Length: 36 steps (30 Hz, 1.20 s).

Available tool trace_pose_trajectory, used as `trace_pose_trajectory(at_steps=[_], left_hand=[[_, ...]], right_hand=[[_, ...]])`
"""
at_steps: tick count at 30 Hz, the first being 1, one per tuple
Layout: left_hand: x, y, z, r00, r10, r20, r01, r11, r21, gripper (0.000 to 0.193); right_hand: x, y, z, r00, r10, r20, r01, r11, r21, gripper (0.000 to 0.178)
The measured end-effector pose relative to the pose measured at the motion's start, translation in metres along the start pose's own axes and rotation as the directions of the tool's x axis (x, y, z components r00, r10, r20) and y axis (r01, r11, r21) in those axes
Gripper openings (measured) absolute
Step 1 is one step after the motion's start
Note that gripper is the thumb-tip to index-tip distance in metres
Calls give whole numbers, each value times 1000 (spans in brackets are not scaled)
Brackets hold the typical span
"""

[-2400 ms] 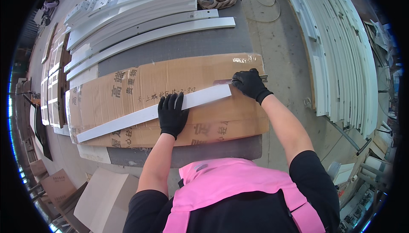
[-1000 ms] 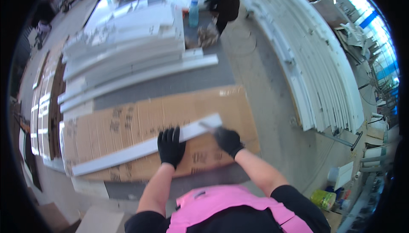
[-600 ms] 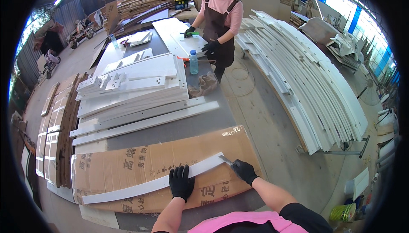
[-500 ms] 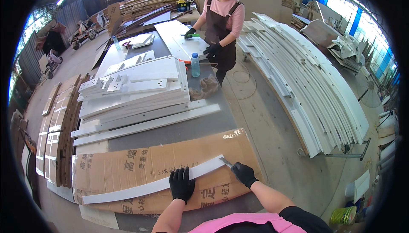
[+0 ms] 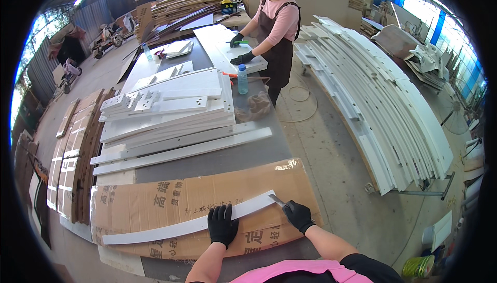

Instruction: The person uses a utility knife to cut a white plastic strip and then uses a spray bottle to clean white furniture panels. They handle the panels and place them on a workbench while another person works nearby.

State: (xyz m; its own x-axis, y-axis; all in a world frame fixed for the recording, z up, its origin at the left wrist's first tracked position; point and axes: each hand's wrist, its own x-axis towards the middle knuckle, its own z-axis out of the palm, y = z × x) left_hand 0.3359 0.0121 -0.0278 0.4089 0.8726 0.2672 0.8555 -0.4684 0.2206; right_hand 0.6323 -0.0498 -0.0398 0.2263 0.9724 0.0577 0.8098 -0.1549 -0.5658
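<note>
A long white board strip [image 5: 171, 230] lies across a flattened brown cardboard sheet [image 5: 150, 202] at the near end of the table. My left hand [image 5: 223, 225], in a black glove, grips the strip right of its middle, fingers over the far edge. My gloved right hand [image 5: 299, 216] is closed around a putty knife [image 5: 278, 199], its handle hidden in my palm. The flat metal blade touches the strip's right end.
Beyond the cardboard, white panels [image 5: 171, 112] are stacked on the grey table [image 5: 217, 153]. A co-worker [image 5: 277, 39] in a dark apron holds a green-handled tool over a white panel [image 5: 212, 50]. A blue-capped bottle [image 5: 242, 80] stands nearby. Many white boards [image 5: 383, 107] fill a rack at right.
The view has shifted slightly. My hands keep their places on the strip and putty knife. The co-worker has leaned and set one hand down on the panel.
</note>
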Motion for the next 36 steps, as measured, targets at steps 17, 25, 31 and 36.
trace_pose_trajectory(at_steps=[17,25,31,36], left_hand=[[1,-1,2,1000,9,-6,-9,1000,0,57],[3,-5,3,998,65,-16,-65,998,-13,59],[34,46,2,971,84,224,-45,984,-172,60],[44,118,36,887,239,395,-123,947,-296,55]], right_hand=[[-2,1,1,997,-53,-54,52,999,-14,25],[0,9,0,998,37,43,-41,995,94,28],[-11,51,-13,960,276,39,-256,819,513,21],[-51,87,-57,921,383,-68,-316,839,443,26]])
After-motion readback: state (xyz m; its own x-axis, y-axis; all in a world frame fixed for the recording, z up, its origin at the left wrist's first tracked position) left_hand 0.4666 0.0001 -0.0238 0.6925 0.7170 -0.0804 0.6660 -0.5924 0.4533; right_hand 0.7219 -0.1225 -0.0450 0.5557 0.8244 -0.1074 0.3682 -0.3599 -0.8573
